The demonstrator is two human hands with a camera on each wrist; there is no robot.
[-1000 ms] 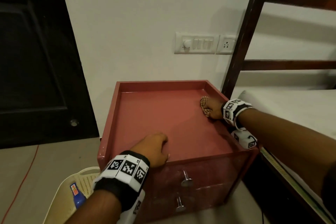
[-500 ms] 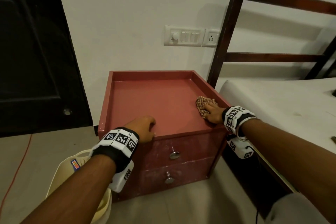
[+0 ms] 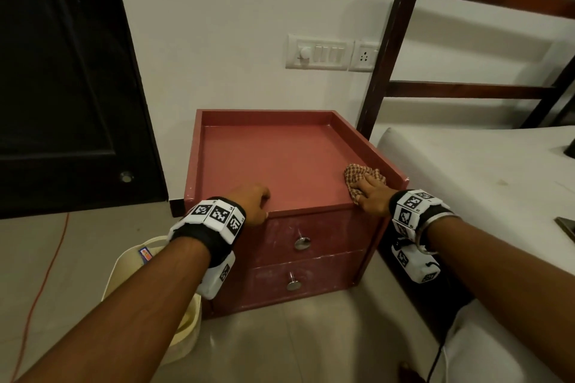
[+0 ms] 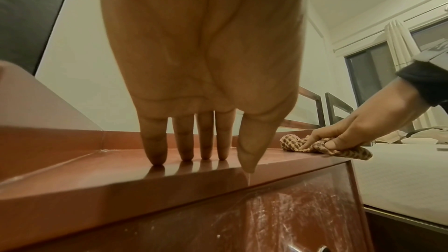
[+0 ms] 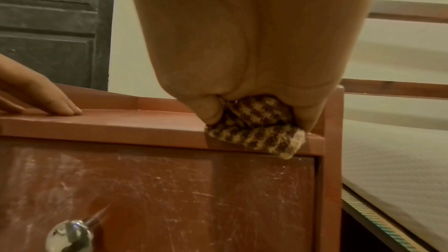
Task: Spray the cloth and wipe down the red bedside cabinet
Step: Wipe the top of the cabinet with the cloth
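Wiping is the step in hand, and we are at the near right corner of the red bedside cabinet (image 3: 273, 162), which stands between the dark door on the left and the bed (image 3: 485, 171) on the right. Our right hand (image 3: 371, 196) presses the checked cloth (image 3: 357, 176) onto the top, thumb and fingers closed over the bunched fabric, right against the raised right rim; in the right wrist view a fold of the cloth (image 5: 261, 133) hangs over the near edge. Our left hand (image 3: 253, 200) rests on the near left part of the top, fingers straight and slightly apart with the tips touching the surface and the thumb at the near edge, holding nothing. To do this well we judge it best to keep that hand planted so the cabinet stays put, flatten the cloth somewhat so more of it meets the wood, and draw it in overlapping passes from the right rim toward the left, working into the seam where the rim meets the top. The drawer fronts (image 3: 314, 236) show pale smears and scratches, so they likely need a firm pass too, going round each metal knob (image 3: 301, 242). The cream basket (image 3: 130, 261) on the floor at near left sits close to our left arm; we should mind it.
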